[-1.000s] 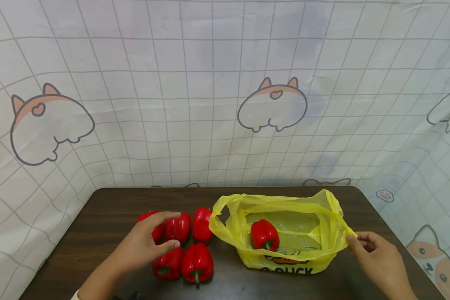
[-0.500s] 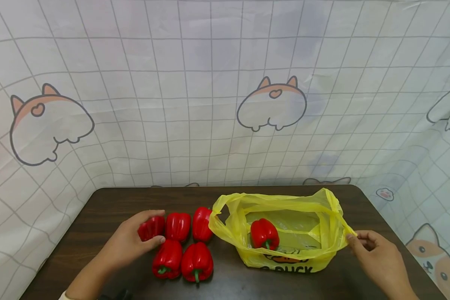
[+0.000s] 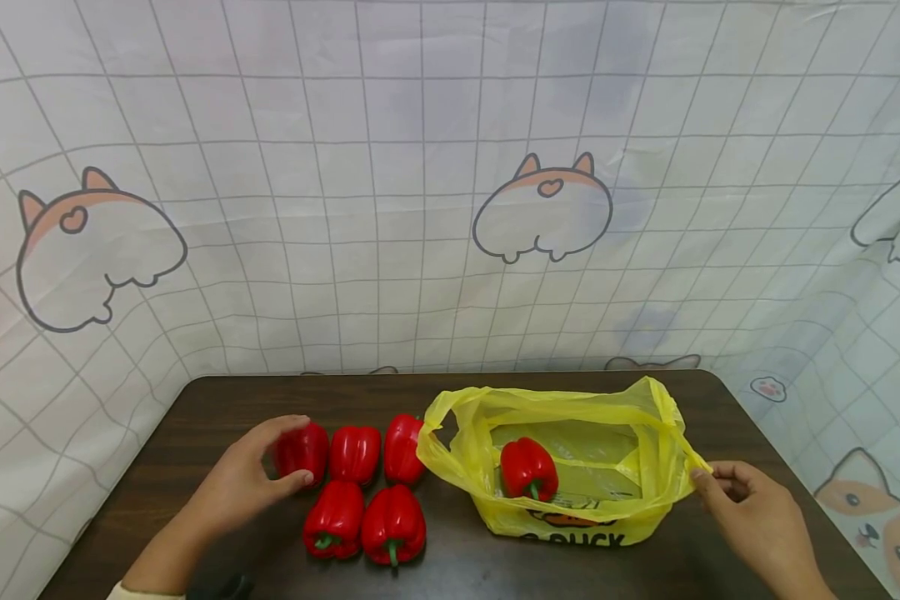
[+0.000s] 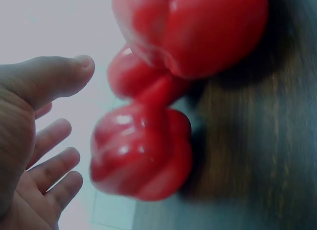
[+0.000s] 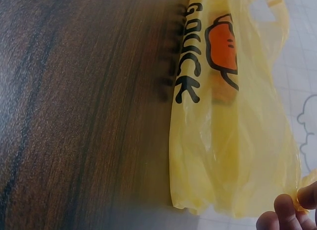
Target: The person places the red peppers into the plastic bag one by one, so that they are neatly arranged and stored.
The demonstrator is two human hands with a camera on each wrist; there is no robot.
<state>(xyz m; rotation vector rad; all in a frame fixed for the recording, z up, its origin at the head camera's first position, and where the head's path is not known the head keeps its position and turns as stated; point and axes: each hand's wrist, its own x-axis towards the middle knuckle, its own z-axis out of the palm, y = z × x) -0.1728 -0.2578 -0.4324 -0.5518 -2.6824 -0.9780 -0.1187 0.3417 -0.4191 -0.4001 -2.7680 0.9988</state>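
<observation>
Two hands: left (image 3: 240, 479) spread empty beside pepper (image 3: 306, 450), right (image 3: 761, 512) pinching yellow "G DUCK" bag (image 5: 223, 141).

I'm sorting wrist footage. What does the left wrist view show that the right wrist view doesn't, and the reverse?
Only the left wrist view shows the left hand, its thumb apart from its fingers, and several clearly shaped red peppers.

Only the right wrist view shows the yellow bag with black lettering, and the right hand pinching its edge.

Both show the dark table, pale backdrop and something red, though just a sliver in the right.
</observation>
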